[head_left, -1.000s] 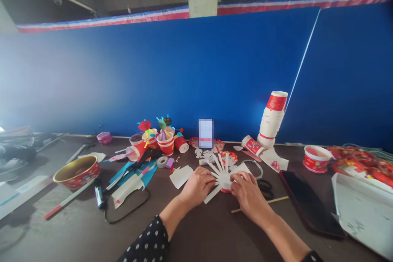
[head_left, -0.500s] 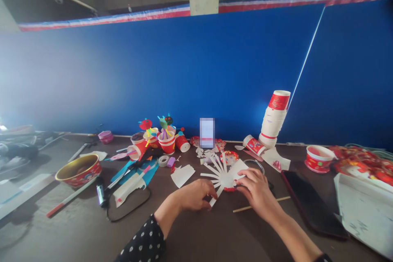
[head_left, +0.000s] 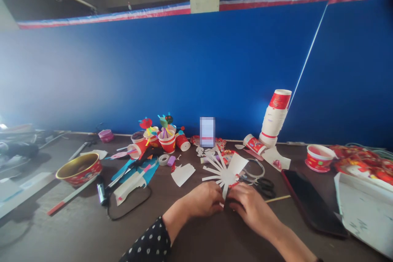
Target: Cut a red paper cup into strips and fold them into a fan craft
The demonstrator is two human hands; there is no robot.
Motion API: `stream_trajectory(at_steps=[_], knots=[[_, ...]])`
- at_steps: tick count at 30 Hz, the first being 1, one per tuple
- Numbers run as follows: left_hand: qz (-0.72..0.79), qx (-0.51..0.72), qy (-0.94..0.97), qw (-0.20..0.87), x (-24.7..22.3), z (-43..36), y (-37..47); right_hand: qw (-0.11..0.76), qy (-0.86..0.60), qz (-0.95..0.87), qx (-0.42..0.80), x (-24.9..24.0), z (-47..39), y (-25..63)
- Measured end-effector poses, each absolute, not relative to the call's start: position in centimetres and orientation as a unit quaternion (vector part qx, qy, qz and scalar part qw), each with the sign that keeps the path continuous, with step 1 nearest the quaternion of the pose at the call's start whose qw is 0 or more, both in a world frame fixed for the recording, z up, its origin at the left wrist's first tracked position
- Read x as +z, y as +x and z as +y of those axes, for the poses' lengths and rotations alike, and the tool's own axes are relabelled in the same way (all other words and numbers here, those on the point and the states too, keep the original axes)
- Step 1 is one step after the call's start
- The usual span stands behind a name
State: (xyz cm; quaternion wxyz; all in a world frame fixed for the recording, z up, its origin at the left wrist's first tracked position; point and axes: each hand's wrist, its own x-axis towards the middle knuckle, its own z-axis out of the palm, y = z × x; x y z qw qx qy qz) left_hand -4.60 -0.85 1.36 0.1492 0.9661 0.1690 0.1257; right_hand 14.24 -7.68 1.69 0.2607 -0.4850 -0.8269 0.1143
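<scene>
A paper cup cut into strips lies splayed in front of me, its white strips fanned around a round base and one wide uncut flap at the upper right. My left hand is closed on the end of a near strip of this cut paper cup. At the cup's near right edge, my right hand has its fingers bent close to the same strip; whether they pinch it is hidden. Black-handled scissors rest just beyond my right hand. A thin wooden stick lies partly behind that hand.
A black phone and a white tray lie at the right. Stacked paper cups lean at the back. Leftward are decorated cups, a gold-lined bowl, a glue gun with its cord, and a white paper scrap.
My right hand has moved left and down from the wide flap to the near strip, uncovering the scissors. My left hand has shifted slightly right, still at the strip.
</scene>
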Motion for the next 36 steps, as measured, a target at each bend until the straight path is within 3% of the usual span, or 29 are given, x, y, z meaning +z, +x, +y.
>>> stream_trajectory(at_steps=[10,16,22,36], knots=[[0.125,0.167,0.964,0.167,0.9,0.3,-5.1,0.207,-0.495,-0.836,0.115,1.2,-8.2,13.2],[0.113,0.163,0.975,0.099,0.5,0.0,-4.7,0.197,-0.509,-0.833,0.089,1.3,-8.3,12.6],[0.173,0.163,0.968,0.081,0.4,-0.6,-4.2,0.223,-0.522,-0.819,0.086,0.8,-8.1,12.6],[0.226,0.186,0.943,0.160,-0.4,-1.2,-3.3,0.266,-0.546,-0.782,0.137,0.6,-7.9,13.4]])
